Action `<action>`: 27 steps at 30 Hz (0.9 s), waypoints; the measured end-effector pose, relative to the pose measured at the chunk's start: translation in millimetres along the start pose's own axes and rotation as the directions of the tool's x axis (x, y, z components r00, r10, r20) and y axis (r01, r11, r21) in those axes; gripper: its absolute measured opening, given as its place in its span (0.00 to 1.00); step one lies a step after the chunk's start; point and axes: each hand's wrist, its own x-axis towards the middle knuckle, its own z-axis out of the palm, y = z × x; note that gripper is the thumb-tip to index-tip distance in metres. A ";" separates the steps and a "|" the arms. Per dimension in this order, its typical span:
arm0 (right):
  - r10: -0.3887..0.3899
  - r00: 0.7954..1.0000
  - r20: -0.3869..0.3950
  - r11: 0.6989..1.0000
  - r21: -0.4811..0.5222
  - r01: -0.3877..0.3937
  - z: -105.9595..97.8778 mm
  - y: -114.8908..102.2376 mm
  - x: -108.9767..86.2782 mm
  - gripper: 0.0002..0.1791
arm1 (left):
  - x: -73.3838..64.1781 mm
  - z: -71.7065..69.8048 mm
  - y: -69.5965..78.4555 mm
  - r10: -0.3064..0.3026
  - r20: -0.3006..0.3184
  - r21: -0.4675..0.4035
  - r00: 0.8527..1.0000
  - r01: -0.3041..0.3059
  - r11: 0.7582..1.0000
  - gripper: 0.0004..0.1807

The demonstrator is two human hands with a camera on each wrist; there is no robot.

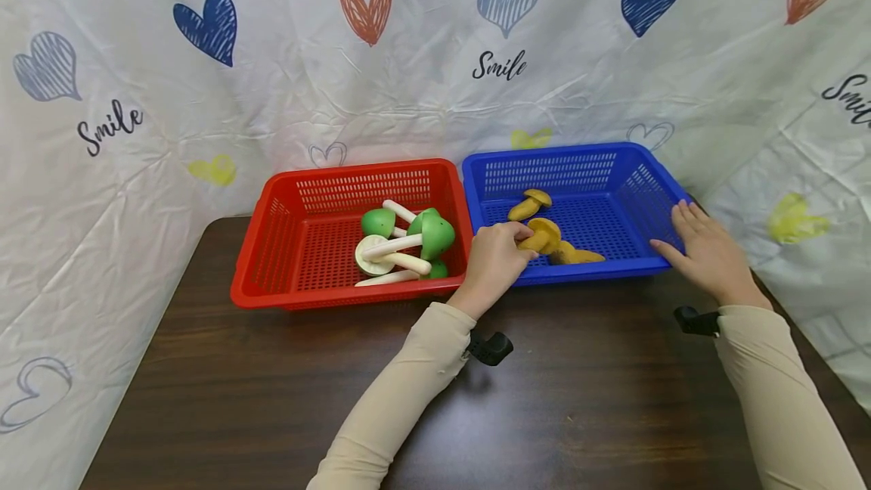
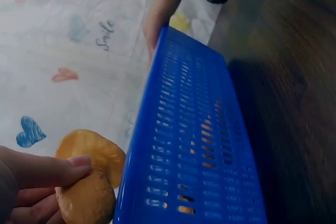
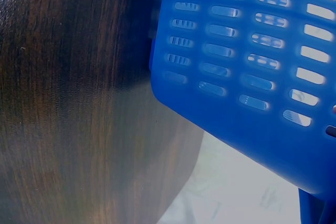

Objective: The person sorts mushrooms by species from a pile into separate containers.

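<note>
My left hand [image 1: 495,254] reaches over the front rim of the blue basket [image 1: 578,271]. Between thumb and fingers it pinches a yellow-brown mushroom [image 1: 544,233], whose cap and thick stem show beside the rim in the left wrist view [image 2: 92,198]. Two more mushrooms of that colour lie in the basket, one toward the back [image 1: 527,206] and one near the front wall [image 1: 578,255]. My right hand [image 1: 711,252] rests on the basket's right rim, fingers extended and thumb spread. The right wrist view shows the basket's slotted wall [image 3: 236,108] but little of the hand.
Left of the blue basket, nearly against it, stands a red basket [image 1: 272,298] holding several green-capped mushrooms [image 1: 435,235] with pale stems. Both stand on a dark wooden table [image 1: 578,392]. A white cloth [image 1: 422,112] printed with hearts hangs behind.
</note>
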 end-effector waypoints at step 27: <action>-0.021 0.999 -0.026 1.000 0.022 0.022 2.9 0.4 6.4 0.41 | -0.2 -3.0 -20.8 0.036 0.092 -0.219 0.995 -0.015 0.976 0.13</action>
